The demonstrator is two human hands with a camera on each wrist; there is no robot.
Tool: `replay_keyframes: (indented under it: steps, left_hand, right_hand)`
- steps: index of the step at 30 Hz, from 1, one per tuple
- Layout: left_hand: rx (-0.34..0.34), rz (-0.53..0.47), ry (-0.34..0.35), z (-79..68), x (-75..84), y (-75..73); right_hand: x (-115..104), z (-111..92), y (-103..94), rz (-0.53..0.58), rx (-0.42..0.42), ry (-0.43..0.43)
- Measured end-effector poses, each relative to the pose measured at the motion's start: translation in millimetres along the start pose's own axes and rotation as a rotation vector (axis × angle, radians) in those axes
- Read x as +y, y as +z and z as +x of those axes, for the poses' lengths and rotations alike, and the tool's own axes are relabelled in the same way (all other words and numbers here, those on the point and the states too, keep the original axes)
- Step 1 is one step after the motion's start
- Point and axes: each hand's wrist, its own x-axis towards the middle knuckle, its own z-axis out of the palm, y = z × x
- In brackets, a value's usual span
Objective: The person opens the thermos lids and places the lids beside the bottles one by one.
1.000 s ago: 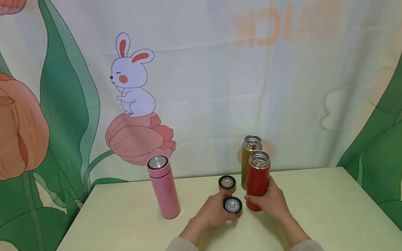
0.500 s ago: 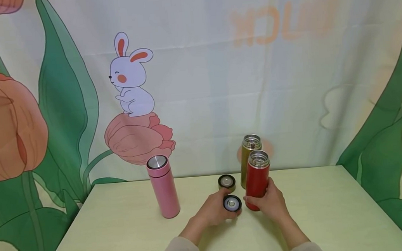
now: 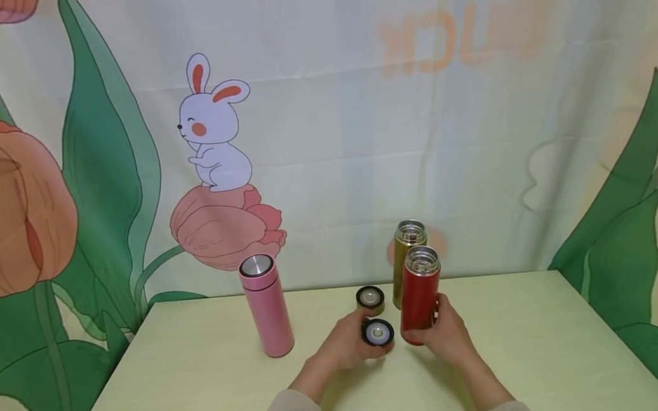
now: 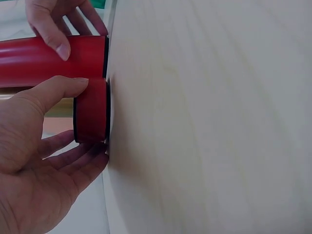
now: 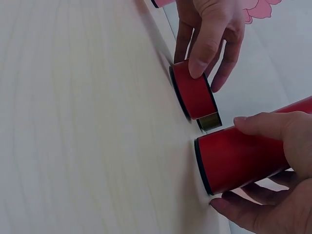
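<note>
The backdrop point(image 3: 324, 136) hangs behind the red bottle point(image 3: 420, 294), the table point(image 3: 204, 392) beneath it. The capped pink bottle point(image 3: 269, 318) stands well left of the upright, uncapped red bottle; the uncapped gold bottle point(image 3: 403, 264) is just behind. The right hand point(image 3: 448, 335) grips the red bottle low down. Just left of it, the left hand point(image 3: 344, 344) clasps the red cap point(image 3: 378, 333). Behind and left of the red bottle lies the gold cap point(image 3: 370, 299).

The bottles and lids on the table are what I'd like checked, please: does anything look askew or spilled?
Nothing stands out: the red bottle, gold bottle and pink bottle stand upright, and no spill or damage shows. The red lid and gold lid sit near the open bottles.
</note>
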Motion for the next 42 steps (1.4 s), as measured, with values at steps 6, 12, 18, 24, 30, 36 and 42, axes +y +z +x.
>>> replay_keyframes:
  steps: [6, 12, 18, 24, 30, 36, 42]
  left_hand:
    - [-0.008, -0.035, -0.009, -7.8, -1.1, -5.7]
    - [0.006, 0.015, -0.026, -19.6, -5.0, -15.9]
    - [0.012, -0.009, -0.034, -36.2, -5.8, -26.6]
    - [0.02, -0.025, -0.051, -54.6, -7.1, -37.2]
    - [0.032, -0.022, -0.052, -73.5, -5.9, -48.0]
    - [0.038, -0.052, -0.066, -92.0, -1.4, -60.6]
    - [0.059, -0.085, -0.084, -105.2, -2.2, -71.6]
  right_hand:
    - [0, -8, -9.0, -0.019, -0.024, 0.029]
    - [-3, -16, -18.2, -0.045, -0.019, 0.043]
    - [-4, -25, -23.7, -0.059, 0.009, 0.075]
    - [-11, -37, -25.3, -0.063, 0.012, 0.076]
    - [-21, -50, -20.1, -0.064, 0.01, 0.033]
    - [-30, -60, -10.6, -0.036, -0.007, -0.018]
    - [-41, -67, 2.8, 0.011, -0.061, -0.05]
